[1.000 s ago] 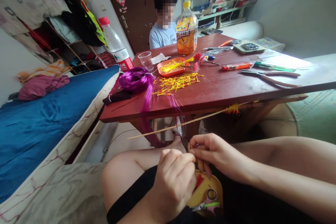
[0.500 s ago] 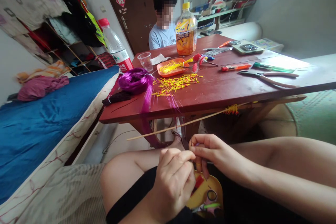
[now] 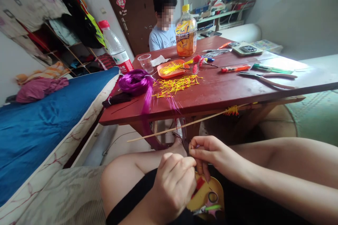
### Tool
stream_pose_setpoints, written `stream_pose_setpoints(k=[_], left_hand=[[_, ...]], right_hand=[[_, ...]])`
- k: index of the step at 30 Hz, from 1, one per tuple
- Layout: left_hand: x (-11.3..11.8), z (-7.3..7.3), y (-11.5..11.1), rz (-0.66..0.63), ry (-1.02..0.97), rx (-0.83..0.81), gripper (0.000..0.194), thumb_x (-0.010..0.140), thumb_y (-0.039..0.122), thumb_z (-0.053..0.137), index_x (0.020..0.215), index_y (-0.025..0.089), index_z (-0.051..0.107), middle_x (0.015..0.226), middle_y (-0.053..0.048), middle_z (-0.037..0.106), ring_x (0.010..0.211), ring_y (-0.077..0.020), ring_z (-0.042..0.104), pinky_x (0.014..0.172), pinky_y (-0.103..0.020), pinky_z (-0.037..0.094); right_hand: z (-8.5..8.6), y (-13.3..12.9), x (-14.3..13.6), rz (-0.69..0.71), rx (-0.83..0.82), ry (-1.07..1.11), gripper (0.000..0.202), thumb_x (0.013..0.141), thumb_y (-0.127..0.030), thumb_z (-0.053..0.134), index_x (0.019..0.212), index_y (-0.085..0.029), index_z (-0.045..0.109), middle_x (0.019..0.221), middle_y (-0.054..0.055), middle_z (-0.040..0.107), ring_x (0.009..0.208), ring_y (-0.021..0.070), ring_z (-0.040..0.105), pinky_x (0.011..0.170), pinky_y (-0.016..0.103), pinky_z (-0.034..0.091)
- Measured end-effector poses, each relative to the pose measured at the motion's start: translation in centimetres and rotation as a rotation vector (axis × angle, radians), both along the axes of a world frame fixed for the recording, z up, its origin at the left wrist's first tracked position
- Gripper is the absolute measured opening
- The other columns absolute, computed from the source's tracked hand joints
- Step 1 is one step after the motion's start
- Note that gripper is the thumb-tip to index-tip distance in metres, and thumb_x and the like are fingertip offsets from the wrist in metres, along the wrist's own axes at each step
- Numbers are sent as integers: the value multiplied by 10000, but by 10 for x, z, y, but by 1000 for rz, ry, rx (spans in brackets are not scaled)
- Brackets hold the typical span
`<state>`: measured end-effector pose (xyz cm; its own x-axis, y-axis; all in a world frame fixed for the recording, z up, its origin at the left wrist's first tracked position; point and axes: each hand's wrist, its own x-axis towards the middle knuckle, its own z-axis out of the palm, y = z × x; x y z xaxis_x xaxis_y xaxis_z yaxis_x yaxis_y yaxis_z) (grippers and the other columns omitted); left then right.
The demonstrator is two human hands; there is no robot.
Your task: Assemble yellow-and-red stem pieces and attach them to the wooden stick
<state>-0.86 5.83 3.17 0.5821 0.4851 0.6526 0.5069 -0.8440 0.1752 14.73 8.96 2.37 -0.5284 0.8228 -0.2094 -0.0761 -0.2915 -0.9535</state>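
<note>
My left hand point(image 3: 175, 182) is closed in a pinch above my lap, its fingertips touching my right hand; what it holds is hidden. Thumb and index finger of my right hand point(image 3: 207, 151) pinch a thin dark strand. Beneath them a yellow tray point(image 3: 206, 191) holds scissors point(image 3: 212, 200) and a red piece. On the table ahead lie a purple fibre bundle point(image 3: 136, 81), a dark bundle point(image 3: 118, 98) and a heap of yellow stamens with red tips point(image 3: 176, 85). A thin stick point(image 3: 171, 128) runs beyond my hands.
The red-brown table point(image 3: 211, 95) also carries pliers point(image 3: 266, 78), an orange dish point(image 3: 173, 74), a cup point(image 3: 145, 62), a phone point(image 3: 249, 48), a tea bottle point(image 3: 186, 33) and a water bottle point(image 3: 116, 49). A person point(image 3: 163, 24) sits behind it. A blue-covered bed point(image 3: 52, 126) stands left.
The view has shifted very slightly. Both hands keep nearly the same pose, fingertips together.
</note>
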Motion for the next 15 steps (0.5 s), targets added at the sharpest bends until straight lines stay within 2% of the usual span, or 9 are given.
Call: stream_pose_setpoints(k=[2, 3, 6, 8, 9, 10, 12, 14, 15], left_hand=[[1, 3, 2, 33, -4, -113, 145, 744, -3, 499, 745, 114, 586, 782, -77, 656, 695, -169, 517, 667, -319, 400], [2, 6, 4, 72, -42, -248, 155, 745, 9, 491, 710, 126, 587, 761, -67, 652, 688, -166, 521, 666, -312, 399], [6, 13, 11, 182, -258, -897, 136, 717, 99, 526, 601, 146, 578, 675, -36, 628, 653, -153, 532, 624, -270, 398], [8, 15, 15, 215, -448, -1323, 91, 653, 148, 566, 563, 144, 577, 615, -21, 604, 581, -130, 506, 565, -243, 380], [9, 14, 16, 220, -537, -1493, 71, 617, 160, 581, 548, 142, 574, 584, -13, 588, 543, -116, 480, 535, -233, 362], [9, 13, 18, 222, -622, -1624, 56, 581, 164, 592, 536, 140, 570, 554, -4, 567, 513, -102, 452, 511, -223, 342], [9, 10, 19, 220, -752, -1784, 54, 530, 159, 606, 514, 135, 560, 503, 17, 516, 475, -76, 394, 475, -204, 299], [10, 8, 18, 211, -792, -1826, 46, 533, 158, 600, 523, 135, 562, 495, 22, 498, 481, -75, 391, 473, -197, 296], [10, 9, 17, 202, -760, -1770, 35, 554, 156, 592, 537, 136, 569, 519, 12, 515, 506, -86, 419, 492, -200, 320]], right_hand=[[4, -3, 3, -25, 171, -154, 211, 828, -361, 449, 718, -182, 441, 504, -38, 544, 396, 96, 526, 381, 191, 396], [7, -5, 6, -44, 329, -263, 152, 848, -299, 421, 759, -180, 454, 542, -25, 564, 440, 108, 547, 413, 206, 426], [14, -11, 17, -23, 1068, -522, 144, 858, -140, 365, 886, -162, 505, 664, 29, 634, 583, 142, 605, 599, 273, 514], [16, -12, 24, 54, 1566, -574, 212, 858, -83, 351, 910, -138, 549, 697, 53, 658, 619, 152, 625, 749, 313, 517], [15, -12, 26, 79, 1745, -588, 232, 858, -66, 352, 909, -128, 570, 691, 56, 663, 619, 154, 631, 801, 323, 506], [14, -12, 28, 93, 1856, -608, 244, 859, -58, 357, 908, -120, 587, 680, 56, 665, 614, 156, 634, 834, 330, 496], [12, -11, 29, 92, 1927, -636, 260, 864, -60, 357, 880, -112, 611, 669, 61, 665, 610, 160, 636, 847, 329, 493], [11, -10, 27, 91, 1869, -612, 308, 882, -71, 311, 882, -99, 619, 688, 74, 666, 632, 167, 636, 854, 335, 486], [11, -10, 26, 82, 1792, -587, 336, 893, -78, 282, 883, -94, 617, 680, 75, 659, 627, 167, 631, 839, 335, 489]])
